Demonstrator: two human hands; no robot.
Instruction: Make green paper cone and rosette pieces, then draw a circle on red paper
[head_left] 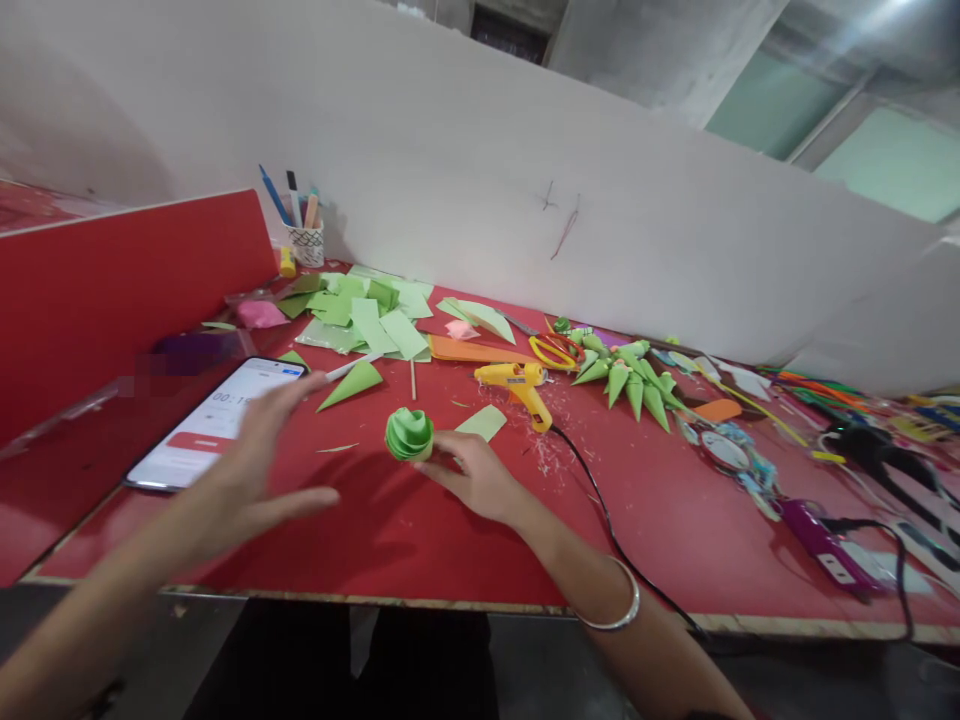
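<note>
My right hand [480, 478] pinches the side of a green paper rosette [410, 434], a swirl of layered strips, just above the red tabletop. My left hand [251, 470] is in the air in front of a phone [202, 430], thumb and fingers spread, slightly blurred by motion, with nothing in it. On the phone's screen is a timer. A green paper cone [352, 385] lies behind the rosette, close to a thin white stick [352, 367]. Partly hidden behind my right hand is a pale green paper piece [484, 422].
A yellow glue gun [521, 387] trails a black cord over the table's front edge. Red-handled scissors [555, 350], green paper pieces [367, 310] and a spiky green paper craft [630, 380] lie behind. At right sits a purple power strip [829, 545]; a pen cup [306, 242] stands at back left.
</note>
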